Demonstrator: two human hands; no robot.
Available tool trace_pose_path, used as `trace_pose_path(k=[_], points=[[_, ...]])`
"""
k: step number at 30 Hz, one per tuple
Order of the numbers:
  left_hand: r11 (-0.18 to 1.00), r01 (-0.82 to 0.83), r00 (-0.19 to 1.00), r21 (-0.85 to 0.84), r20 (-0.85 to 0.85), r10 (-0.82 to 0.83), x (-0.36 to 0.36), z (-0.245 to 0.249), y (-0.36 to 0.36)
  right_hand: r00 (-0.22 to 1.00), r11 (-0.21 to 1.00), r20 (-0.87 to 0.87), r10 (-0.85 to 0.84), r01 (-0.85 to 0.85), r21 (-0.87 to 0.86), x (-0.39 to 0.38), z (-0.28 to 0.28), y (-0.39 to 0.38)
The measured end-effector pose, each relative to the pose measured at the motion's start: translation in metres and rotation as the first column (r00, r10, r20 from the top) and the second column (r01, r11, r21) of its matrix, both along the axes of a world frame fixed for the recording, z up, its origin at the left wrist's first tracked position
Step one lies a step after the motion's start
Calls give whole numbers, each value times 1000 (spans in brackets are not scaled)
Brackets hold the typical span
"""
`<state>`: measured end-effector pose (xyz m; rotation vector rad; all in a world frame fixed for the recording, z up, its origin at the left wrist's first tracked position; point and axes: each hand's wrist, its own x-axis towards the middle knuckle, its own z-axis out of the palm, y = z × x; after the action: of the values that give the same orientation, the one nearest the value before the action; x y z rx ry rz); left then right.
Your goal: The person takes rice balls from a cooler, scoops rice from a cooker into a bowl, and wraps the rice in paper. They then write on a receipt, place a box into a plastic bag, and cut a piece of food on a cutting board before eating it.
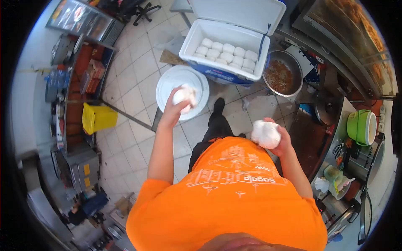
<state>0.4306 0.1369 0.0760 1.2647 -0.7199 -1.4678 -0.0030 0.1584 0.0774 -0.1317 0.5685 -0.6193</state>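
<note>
My left hand (173,109) is closed around a white dough ball (184,97), held above a round white tub (162,85) that stands on the floor. Out to the right, beside the orange shirt, my right hand (283,142) has its fingers wrapped round a second dough ball (266,134) with a lumpy, folded surface. Ahead of both hands is an open blue and white cooler box (217,75). Rows of smooth white dough balls (227,57) lie inside it. The palms are hidden by what they grip.
A metal bowl (300,79) with brown crumbs sits right of the cooler. A yellow bin (98,118) is beside the left shelves. Along the right counter are a green bucket (358,127) and pots. A glass display case (347,37) stands at upper right.
</note>
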Motion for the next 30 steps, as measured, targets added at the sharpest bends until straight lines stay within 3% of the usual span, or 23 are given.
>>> trace_pose_path(k=[2, 4, 5, 7, 8, 10, 11, 13, 17, 19, 20, 22, 26, 28, 30], points=[[976, 216, 920, 15, 332, -209, 11, -11, -96, 988, 990, -65, -138, 138, -4, 8, -5, -14], [872, 473, 615, -126, 756, -225, 27, -54, -196, 943, 947, -86, -321, 320, -17, 23, 1, -36], [869, 481, 624, -115, 741, -248, 31, -66, -240, 938, 943, -107, -330, 331, -2, 34, 5, -45], [683, 715, 185, 148, 903, -389, 25, -81, -319, 859, 866, -151, -489, 499, 39, 54, 19, -57], [678, 721, 202, 141, 894, -400, 19, -90, -353, 841, 844, -171, -514, 531, 77, 63, 25, -63], [451, 754, -224, 477, 833, -506, 10, -109, -411, 821, 817, -182, -541, 565, 118, 79, 34, -71], [434, 762, -230, 482, 827, -514, 8, -128, -435, 821, 815, -173, -545, 567, 124, 87, 35, -75], [317, 722, -451, 615, 766, -459, 4, -174, -462, 782, 771, -224, -582, 618, 154, 100, 30, -76], [283, 672, -557, 685, 719, -417, 21, -218, -453, 684, 669, -323, -654, 722, 173, 129, 37, -77], [451, 711, -413, 540, 839, -354, 27, -208, -434, 648, 627, -338, -682, 757, 185, 137, 42, -81], [440, 717, -415, 542, 838, -355, 28, -203, -430, 622, 596, -353, -699, 779, 195, 139, 45, -81], [527, 698, -341, 484, 873, -350, 28, -194, -423, 618, 588, -350, -704, 783, 203, 137, 48, -86], [477, 760, -347, 442, 896, -277, 29, -215, -431, 669, 645, -336, -662, 738, 198, 128, 41, -97], [376, 684, -523, 626, 779, -346, 18, -235, -442, 691, 663, -326, -645, 718, 210, 125, 35, -101], [350, 637, -572, 687, 726, -382, 5, -228, -454, 708, 674, -317, -631, 703, 228, 125, 33, -102]])
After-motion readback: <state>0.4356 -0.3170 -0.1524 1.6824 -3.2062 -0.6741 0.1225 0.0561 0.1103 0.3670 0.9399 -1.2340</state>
